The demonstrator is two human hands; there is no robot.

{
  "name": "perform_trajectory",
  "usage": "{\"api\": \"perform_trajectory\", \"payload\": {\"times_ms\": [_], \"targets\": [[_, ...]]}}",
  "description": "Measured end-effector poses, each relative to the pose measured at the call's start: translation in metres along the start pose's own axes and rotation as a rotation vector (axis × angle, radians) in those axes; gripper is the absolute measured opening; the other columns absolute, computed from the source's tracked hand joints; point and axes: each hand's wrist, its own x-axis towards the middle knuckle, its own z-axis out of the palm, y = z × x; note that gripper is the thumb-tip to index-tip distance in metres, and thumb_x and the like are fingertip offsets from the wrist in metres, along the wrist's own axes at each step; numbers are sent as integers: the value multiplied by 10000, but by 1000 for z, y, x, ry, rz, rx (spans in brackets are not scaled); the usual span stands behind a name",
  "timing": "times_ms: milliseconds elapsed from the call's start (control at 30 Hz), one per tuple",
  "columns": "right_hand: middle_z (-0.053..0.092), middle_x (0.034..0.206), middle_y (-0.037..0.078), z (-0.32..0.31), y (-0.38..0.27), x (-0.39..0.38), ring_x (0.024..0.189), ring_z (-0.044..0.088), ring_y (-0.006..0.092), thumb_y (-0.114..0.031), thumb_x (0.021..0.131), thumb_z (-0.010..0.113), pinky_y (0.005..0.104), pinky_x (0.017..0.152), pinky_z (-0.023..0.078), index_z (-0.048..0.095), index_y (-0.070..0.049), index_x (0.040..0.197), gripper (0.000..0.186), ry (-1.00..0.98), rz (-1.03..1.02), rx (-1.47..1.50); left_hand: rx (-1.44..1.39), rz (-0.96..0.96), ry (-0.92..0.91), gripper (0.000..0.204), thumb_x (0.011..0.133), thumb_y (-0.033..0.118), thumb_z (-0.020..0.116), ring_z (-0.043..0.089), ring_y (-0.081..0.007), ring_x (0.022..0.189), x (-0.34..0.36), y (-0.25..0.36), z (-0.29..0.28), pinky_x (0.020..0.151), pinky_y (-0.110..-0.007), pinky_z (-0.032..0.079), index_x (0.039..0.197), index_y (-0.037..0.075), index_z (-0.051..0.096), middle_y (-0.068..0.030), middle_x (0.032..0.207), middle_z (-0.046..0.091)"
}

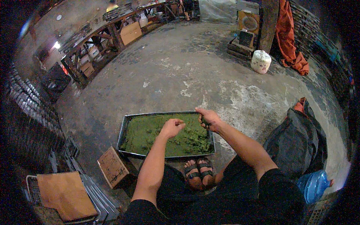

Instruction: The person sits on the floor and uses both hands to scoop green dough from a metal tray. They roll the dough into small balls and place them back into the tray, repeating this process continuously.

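the room is a dim workshop with a wide, stained concrete floor (pixel 195 75), pale patches spreading across its middle. a long wooden workbench (pixel 101 41) runs along the far left, with flat cardboard pieces leaning under it; stacks of dark trays (pixel 26 108) line the left wall. an orange cloth (pixel 290 41) hangs at the far right beside a white lidded bucket (pixel 260 61).

on the floor just in front of the person's sandalled feet (pixel 198 173) lies a shallow rectangular metal tray (pixel 123 131), filled with a spread layer of green, moist, leafy mash (pixel 153 135). the left hand (pixel 172 127) hovers over the mash, fingers curled in loosely, apparently pinching a bit of green. the right hand (pixel 209 119) sits at the tray's far right rim, fingers bent around a small clump of the mash.

a dark heap of cloth (pixel 300 142) lies to the right, and a blue water jug (pixel 313 185) is partly cut off at the lower right. a small wooden block (pixel 112 167) stands beside the tray's near left corner, and a brown board (pixel 65 195) rests on a rack at lower left. the far shelves are too dark to make out.
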Motion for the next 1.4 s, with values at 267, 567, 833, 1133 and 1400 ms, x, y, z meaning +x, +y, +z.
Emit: {"api": "perform_trajectory", "payload": {"times_ms": [267,567,833,1133,1400], "targets": [[602,818,58,9,13,-5,581,562,138,-300,823,645,276,465,459,593,-47,883,265,-78,-298,-228,-1021,-189,-159,547,879,473,540,610,-279,870,-16,38,4,705,-405,537,1228,59,465,-140,1071,548],[626,701,64,18,16,-6,569,575,119,-282,814,611,272,500,466,634,-26,829,257,27,-413,-560,-1269,-131,-397,455,932,439,446,599,-260,940,-14,45,11,745,-424,548,1219,88,483,-68,1076,570],[644,792,186,34,11,-17,709,640,303,-293,716,680,370,687,501,629,20,876,355,161,-623,-956,-1254,-66,-426,401,926,374,490,595,-197,893,-18,44,9,731,-391,540,1233,116,482,-33,1089,572],[597,1025,189,28,21,-11,971,569,369,-245,660,727,416,840,466,579,-50,1078,485,139,-880,-983,-1336,-132,-206,275,900,161,567,585,-142,854,-1,20,20,673,-280,505,1167,100,548,-19,1065,598],[633,914,178,32,7,-26,856,608,345,-257,686,694,399,780,484,643,-61,1039,407,128,-905,-1008,-1264,-143,-145,253,894,166,579,575,-112,782,-5,29,18,654,-245,492,1135,88,577,8,932,614]]}}
